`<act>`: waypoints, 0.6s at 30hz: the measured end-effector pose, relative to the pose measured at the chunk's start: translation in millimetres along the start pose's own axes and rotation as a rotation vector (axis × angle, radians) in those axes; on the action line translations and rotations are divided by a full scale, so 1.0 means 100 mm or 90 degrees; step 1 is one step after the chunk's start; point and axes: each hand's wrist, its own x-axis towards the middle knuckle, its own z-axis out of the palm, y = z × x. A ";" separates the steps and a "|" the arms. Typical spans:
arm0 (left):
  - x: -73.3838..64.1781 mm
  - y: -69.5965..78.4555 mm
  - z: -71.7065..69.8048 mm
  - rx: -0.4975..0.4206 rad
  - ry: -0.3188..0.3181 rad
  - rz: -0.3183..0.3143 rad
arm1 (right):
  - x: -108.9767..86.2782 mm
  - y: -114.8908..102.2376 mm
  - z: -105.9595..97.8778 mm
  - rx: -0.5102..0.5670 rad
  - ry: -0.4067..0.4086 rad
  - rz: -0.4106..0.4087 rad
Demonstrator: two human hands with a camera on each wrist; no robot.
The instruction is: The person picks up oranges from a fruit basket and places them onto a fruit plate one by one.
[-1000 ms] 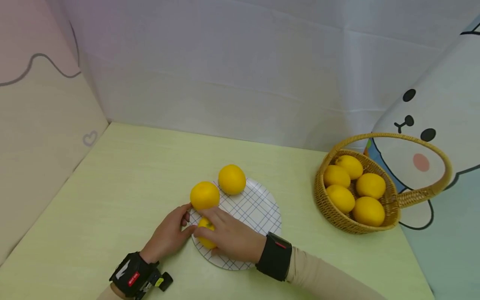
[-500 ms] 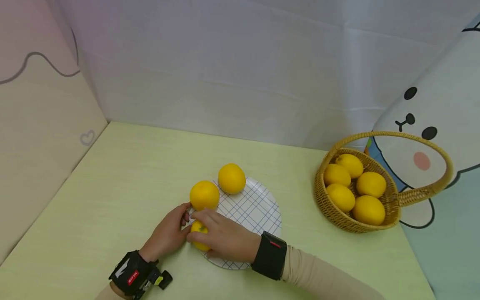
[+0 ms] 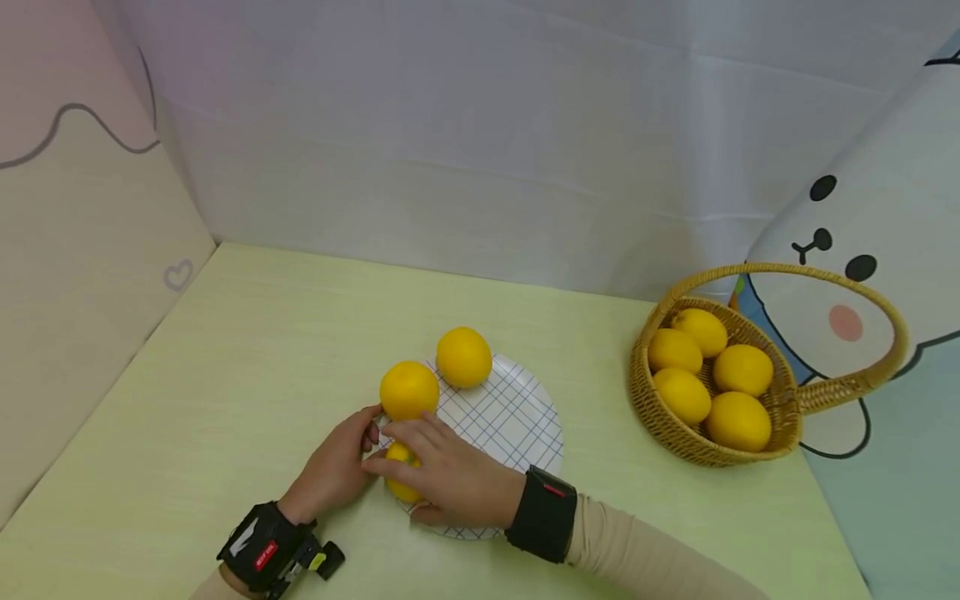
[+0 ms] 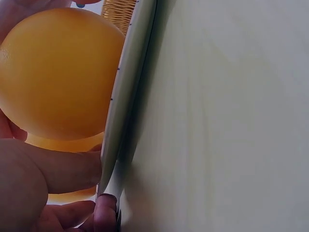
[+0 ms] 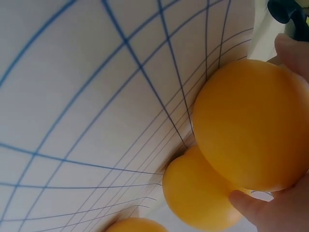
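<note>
A round plate [image 3: 517, 412] with a blue grid pattern lies on the table. My left hand [image 3: 337, 462] pinches its left rim, thumb above and a finger beneath in the left wrist view. At the plate's near left side, my right hand [image 3: 457, 475] holds an orange [image 3: 403, 486] with its fingers curled around it; part of the fruit is hidden. The same orange [image 5: 251, 125] sits against the gridded surface in the right wrist view. Two more oranges rest along the far left part of the plate, one orange [image 3: 408, 390] beside my fingertips and another orange [image 3: 464, 357] farther back.
To the right stands a wicker basket [image 3: 645, 417] with a tall handle [image 3: 847, 287], holding several lemons [image 3: 738, 421]. A white cloth wall [image 3: 450, 150] closes off the table's back edge, with printed panels at both sides.
My right hand and its orange have shifted slightly left to the plate's edge, and its fingers spread a little. The left hand, other fruit and basket stay in place.
</note>
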 end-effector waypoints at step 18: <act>0.02 -0.02 0.01 -0.001 -0.006 -0.021 | -0.06 -0.03 -0.14 -0.008 0.038 0.006</act>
